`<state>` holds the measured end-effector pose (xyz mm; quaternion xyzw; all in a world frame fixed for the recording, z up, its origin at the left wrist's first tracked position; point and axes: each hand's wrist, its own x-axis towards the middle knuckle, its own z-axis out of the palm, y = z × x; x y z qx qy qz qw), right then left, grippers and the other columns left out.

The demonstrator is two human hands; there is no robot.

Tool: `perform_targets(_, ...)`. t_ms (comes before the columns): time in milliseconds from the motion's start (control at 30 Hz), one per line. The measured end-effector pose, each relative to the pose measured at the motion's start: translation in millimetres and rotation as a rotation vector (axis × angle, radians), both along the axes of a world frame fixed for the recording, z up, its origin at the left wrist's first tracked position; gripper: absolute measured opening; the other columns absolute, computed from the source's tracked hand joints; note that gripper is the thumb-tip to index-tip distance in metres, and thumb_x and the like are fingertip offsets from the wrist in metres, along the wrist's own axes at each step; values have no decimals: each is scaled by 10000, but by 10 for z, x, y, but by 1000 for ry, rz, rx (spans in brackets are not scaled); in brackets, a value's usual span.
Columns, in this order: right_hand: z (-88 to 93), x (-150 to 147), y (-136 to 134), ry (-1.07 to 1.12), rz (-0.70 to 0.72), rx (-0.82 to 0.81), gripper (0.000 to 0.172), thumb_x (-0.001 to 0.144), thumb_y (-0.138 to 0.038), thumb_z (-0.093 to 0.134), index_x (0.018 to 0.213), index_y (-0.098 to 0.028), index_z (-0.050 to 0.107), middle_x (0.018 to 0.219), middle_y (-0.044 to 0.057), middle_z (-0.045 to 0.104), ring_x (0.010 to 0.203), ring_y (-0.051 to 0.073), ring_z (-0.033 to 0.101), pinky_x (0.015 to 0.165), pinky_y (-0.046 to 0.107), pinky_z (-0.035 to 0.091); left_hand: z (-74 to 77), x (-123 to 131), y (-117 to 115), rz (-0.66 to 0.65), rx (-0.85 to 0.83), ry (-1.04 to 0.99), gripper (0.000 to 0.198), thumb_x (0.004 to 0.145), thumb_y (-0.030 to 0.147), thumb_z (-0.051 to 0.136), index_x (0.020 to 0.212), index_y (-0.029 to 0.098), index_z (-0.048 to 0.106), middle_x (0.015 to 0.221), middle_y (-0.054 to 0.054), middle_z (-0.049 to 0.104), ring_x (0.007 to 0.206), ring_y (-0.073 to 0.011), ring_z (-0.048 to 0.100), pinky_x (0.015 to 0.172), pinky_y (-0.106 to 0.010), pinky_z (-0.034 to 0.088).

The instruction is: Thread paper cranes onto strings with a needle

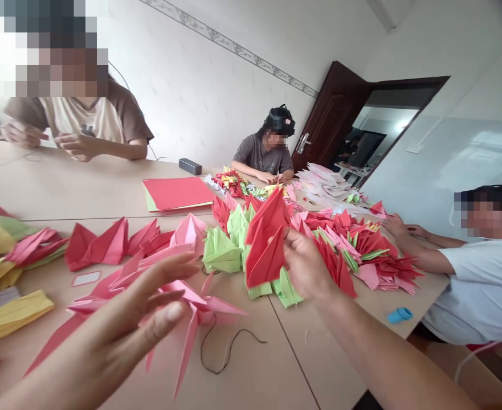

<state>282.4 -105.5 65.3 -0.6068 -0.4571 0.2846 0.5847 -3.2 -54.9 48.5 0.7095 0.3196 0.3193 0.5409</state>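
Observation:
My right hand [309, 266] pinches a red folded paper piece [264, 256] by its right edge, held up over the table. Light green folded pieces [221, 250] are behind and beneath it. My left hand [126, 324] has its fingers stretched out, with the thumb apart. It hovers over a pink folded paper crane [197, 304] with long pointed arms and partly hides it; whether they touch I cannot tell. A thin dark cord [223, 370] curls on the table beside the crane. A row of red folded pieces [99, 247] lies farther left.
A large heap of red, pink and green folded papers [362, 245] spreads to the right. Beyond are a red paper stack [178, 192] and a black box [190, 165]. Yellow papers [15, 319] lie at left, a blue object [400, 315] near the right edge. Three other people sit around the table.

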Motion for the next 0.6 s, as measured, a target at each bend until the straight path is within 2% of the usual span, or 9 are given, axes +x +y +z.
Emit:
perform_targets(67,-66,-396,-67,99,157,2,338,764,-515,750,835,-205,633,794,28,681,775,232,666,708,362,564,16,36,-100,-173,-85,-6,556,847,442,644,1371,417,462,1423,-6,538,1197,-285,592,911,-320,559)
perform_targets(133,-83,-690,-110,174,261,12,314,764,-487,762,840,-211,633,846,32,691,813,228,664,748,356,557,51,86,-169,-255,-226,-53,651,857,394,657,1426,436,344,1389,-37,558,1131,-268,629,881,-347,573)
perform_targets(200,-69,-864,-126,224,332,20,305,776,-473,766,857,-208,640,857,30,689,808,212,658,753,337,550,93,133,-198,-231,-328,-131,727,861,353,664,1457,418,253,1244,-49,647,1006,-235,673,832,-349,582)
perform_targets(267,-47,-925,-118,246,363,28,290,819,-474,739,830,-202,639,788,13,668,734,180,643,691,293,543,140,158,-192,-148,-338,-179,738,865,328,660,1463,390,232,980,-9,714,866,-201,689,776,-324,585)
perform_targets(333,-30,-902,-96,252,364,38,282,876,-469,688,808,-201,632,735,-7,639,679,149,626,639,250,531,198,159,-167,-74,-312,-197,712,865,322,658,1453,370,258,812,24,706,787,-189,687,744,-313,585)
perform_targets(367,-25,-873,-84,252,360,41,274,895,-462,669,816,-202,632,734,-15,633,673,138,626,632,234,528,230,155,-155,-53,-301,-209,690,862,322,661,1441,360,288,801,23,709,786,-192,689,743,-317,587)
perform_targets(433,-19,-811,-72,255,371,23,252,908,-455,658,864,-207,642,756,-20,639,669,124,633,628,216,534,288,146,-137,-24,-268,-249,594,845,325,680,1373,323,409,888,-5,731,841,-205,696,764,-321,593)
perform_targets(500,-8,-778,-95,254,418,-27,275,897,-479,662,911,-204,661,755,-12,648,632,124,636,590,218,544,316,150,-132,4,-192,-269,439,817,325,708,1226,269,558,978,-30,730,865,-208,697,752,-293,600)
perform_targets(600,35,-813,-210,233,520,-107,365,859,-547,672,929,-190,693,729,3,643,581,137,631,548,243,557,250,180,-135,70,-83,-215,292,787,320,736,1048,236,637,989,-21,720,829,-187,697,690,-244,605)
